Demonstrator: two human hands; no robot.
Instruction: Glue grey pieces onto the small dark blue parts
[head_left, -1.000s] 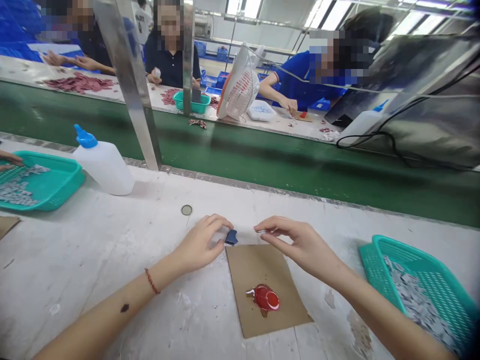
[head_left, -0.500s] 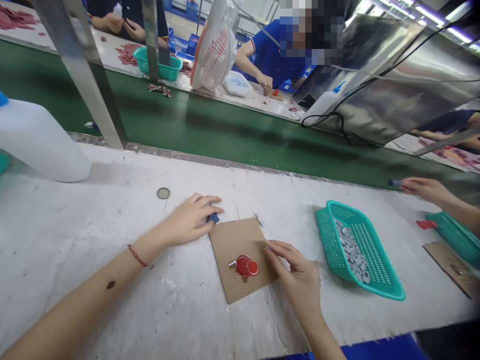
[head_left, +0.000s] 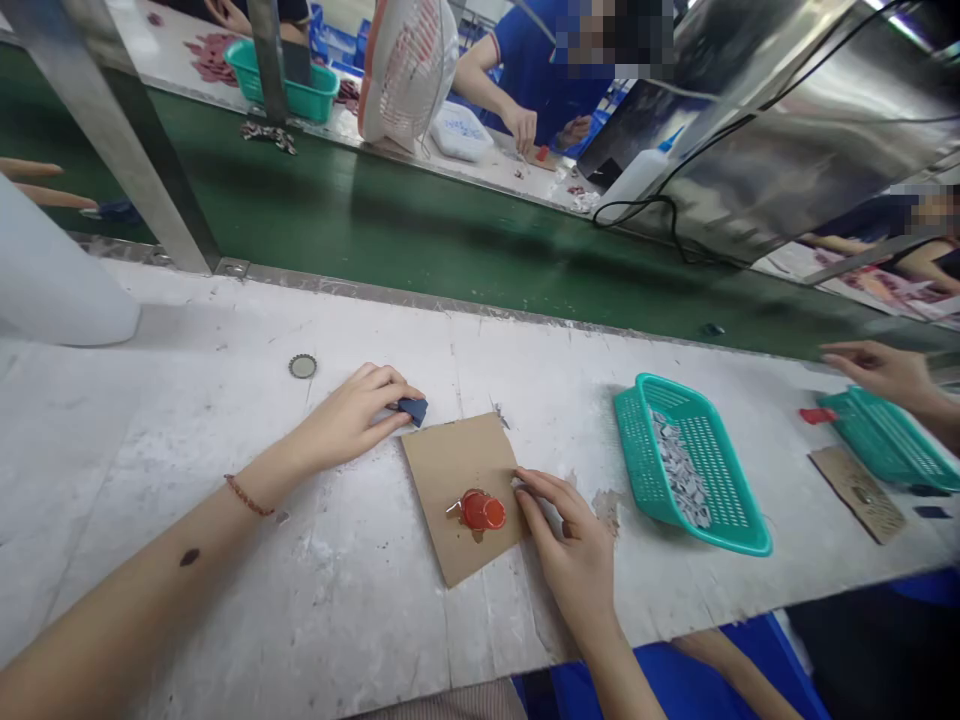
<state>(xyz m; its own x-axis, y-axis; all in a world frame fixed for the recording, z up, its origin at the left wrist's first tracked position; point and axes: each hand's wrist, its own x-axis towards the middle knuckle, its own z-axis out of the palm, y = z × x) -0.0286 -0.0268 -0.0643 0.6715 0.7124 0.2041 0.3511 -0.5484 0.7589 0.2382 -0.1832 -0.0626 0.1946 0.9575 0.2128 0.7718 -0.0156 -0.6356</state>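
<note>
My left hand (head_left: pixel 375 410) pinches a small dark blue piece (head_left: pixel 413 410) between thumb and fingers, just beyond the upper left corner of a cardboard square (head_left: pixel 442 460). On the cardboard sits a small glossy red cap-like thing (head_left: pixel 482 511) with wet brownish liquid around it. My right hand (head_left: pixel 566 530) is at the cardboard's right edge, its thumb and index finger pressed together. Whatever lies between those fingertips is too small to make out.
A green basket (head_left: pixel 742 520) holding small grey pieces (head_left: pixel 681 470) stands to the right. Further right are a co-worker's hand (head_left: pixel 885 375) and another cardboard piece (head_left: pixel 855 490). A metal bottle cap (head_left: pixel 303 366) lies left. Beyond runs a green belt (head_left: pixel 420 230); a metal post (head_left: pixel 142 150) rises at left.
My left hand's fingers have closed round the blue piece, which now shows more fully. The co-worker's hand at right no longer holds its dark piece. The whole view has shifted slightly.
</note>
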